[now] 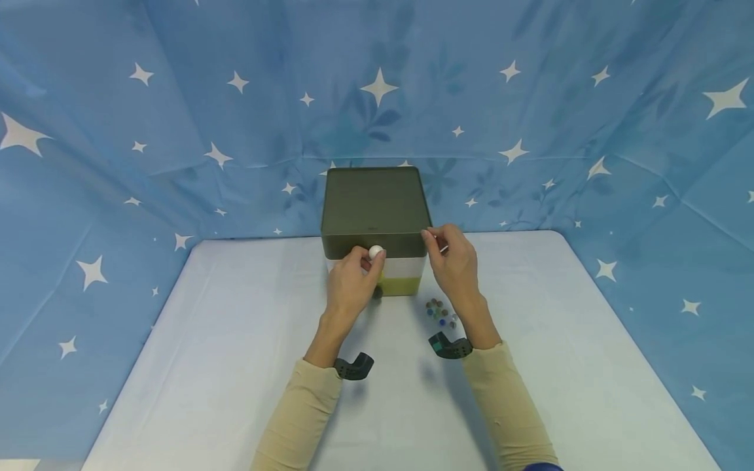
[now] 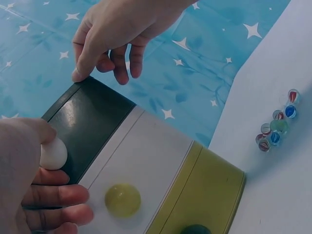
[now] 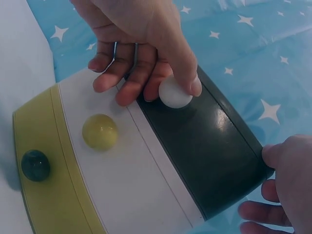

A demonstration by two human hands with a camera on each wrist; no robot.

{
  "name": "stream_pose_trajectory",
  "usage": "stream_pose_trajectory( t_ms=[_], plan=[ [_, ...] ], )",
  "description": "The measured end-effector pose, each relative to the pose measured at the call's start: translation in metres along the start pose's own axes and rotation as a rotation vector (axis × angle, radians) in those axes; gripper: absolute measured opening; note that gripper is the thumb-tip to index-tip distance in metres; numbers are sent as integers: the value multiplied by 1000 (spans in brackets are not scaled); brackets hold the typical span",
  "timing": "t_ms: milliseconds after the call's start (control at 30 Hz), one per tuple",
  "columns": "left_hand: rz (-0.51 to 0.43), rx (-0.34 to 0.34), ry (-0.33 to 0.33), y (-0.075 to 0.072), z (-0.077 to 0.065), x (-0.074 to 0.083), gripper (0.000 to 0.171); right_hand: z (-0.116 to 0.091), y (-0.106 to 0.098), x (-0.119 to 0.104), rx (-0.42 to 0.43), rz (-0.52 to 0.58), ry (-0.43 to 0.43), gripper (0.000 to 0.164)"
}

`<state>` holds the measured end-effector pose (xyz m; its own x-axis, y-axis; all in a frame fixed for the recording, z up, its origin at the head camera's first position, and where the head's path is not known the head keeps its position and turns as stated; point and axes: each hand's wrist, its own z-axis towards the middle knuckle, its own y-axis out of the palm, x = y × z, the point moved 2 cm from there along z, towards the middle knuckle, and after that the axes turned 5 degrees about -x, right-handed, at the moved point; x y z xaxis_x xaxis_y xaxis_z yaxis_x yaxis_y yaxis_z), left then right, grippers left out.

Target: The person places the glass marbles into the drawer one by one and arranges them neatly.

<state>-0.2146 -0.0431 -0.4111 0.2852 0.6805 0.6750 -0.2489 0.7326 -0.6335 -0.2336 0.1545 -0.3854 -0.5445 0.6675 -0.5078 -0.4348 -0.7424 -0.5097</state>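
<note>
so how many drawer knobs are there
3: white knob on the top drawer, yellow knob on the middle drawer, dark green knob on the bottom drawer.

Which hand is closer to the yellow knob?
The left hand. It pinches the white knob, just above the yellow knob; the right hand is farther off, touching the right corner of the dark drawer.

At five o'clock in the head view, a seemingly rounded blue thing (image 1: 543,467) is cut off; the marbles (image 1: 444,313) are too small for detail. The left wrist view crops the dark knob (image 2: 196,229) near six.
</note>
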Motion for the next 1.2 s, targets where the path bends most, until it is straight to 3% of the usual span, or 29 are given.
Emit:
stream_pose_trajectory(
  t_ms=[1200],
  plan=[
    [-31, 15, 12, 0, -6, 1, 36, 0, -1, 0, 17, 31, -8, 15]
  ],
)
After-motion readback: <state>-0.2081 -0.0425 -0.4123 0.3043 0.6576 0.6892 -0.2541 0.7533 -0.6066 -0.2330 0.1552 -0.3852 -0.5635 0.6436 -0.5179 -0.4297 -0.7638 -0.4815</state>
